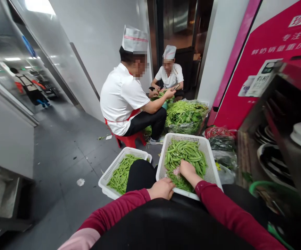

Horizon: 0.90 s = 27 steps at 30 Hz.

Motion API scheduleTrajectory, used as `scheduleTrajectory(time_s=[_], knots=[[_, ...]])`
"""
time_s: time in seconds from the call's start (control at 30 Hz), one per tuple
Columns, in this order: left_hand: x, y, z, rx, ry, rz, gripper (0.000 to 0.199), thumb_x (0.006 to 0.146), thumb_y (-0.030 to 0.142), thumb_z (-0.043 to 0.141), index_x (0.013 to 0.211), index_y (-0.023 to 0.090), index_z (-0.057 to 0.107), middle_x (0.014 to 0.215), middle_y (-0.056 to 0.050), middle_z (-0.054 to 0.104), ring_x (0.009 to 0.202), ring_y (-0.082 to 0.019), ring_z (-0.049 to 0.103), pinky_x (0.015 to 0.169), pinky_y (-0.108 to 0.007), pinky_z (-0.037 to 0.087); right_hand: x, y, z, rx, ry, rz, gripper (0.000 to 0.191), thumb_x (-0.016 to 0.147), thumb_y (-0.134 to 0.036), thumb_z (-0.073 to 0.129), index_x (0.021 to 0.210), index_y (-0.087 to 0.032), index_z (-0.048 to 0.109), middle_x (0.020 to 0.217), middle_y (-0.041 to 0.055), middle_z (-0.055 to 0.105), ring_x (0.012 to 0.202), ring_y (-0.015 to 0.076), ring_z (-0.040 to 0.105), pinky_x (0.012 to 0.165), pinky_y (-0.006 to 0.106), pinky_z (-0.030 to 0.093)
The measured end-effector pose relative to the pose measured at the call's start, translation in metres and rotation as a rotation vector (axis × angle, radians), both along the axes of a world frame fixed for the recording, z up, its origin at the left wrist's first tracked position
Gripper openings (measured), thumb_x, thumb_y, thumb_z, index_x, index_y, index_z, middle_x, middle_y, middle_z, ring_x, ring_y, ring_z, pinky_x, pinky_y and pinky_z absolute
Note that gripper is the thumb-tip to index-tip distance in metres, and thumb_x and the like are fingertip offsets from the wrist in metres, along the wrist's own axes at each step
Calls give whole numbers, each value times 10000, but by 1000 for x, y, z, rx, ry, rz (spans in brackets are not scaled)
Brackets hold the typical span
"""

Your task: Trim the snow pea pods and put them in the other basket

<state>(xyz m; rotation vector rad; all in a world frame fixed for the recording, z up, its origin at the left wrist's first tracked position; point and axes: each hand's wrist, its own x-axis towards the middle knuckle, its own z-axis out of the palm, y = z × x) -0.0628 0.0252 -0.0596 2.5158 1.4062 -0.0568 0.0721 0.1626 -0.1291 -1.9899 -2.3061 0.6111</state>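
Holding white basket [162,159], left hand [162,189] curled, right hand [187,169] bunched among green pods [186,152], its hold unclear

We see bright green pods [185,152] in a white basket [215,163] patterned with a grid of small holes; a pink-and-white patch [176,171] shows through a gap in the green. The second basket [103,182] is white too, with more green inside. Our sleeves [114,211] are deep maroon, the left one ending in pale pink, and the clothing over our lap [171,225] is black. We also see a co-worker's white shirt [117,97], white cap [135,39] striped with red, black trousers [150,121] and red stool [131,140]. The leafy heap [185,114] mixes yellowish and darker green. The floor [61,149] is dark grey, crossed by tile lines; the panel [267,66] is magenta with white lettering.
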Motion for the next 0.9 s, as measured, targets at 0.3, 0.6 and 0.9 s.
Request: scheduleTrajectory(time_s=[0.3,0.6,0.9], knots=[[-3,5,-11,0,-49,-49,212,766,218,446,931,178,571,902,-66,563,874,-182,524,792,-270,434,-3,-2,3,-25,-10,59,229,736,-280,562,886,-125,636,944,165,639,901,241,597,726,290,419],[-10,19,-11,-138,-214,-8,217,774,221,441,926,192,593,902,-44,594,877,-160,541,799,-251,424,6,8,-5,-86,153,-14,83,682,-221,584,666,-148,619,766,106,652,762,207,598,660,267,394],[12,62,-19,-220,-550,378,270,806,261,404,1001,145,550,737,-16,605,649,-121,537,627,-218,405,62,-34,25,-230,825,-177,275,765,-443,466,663,-189,478,511,-36,505,440,98,462,456,209,357]])
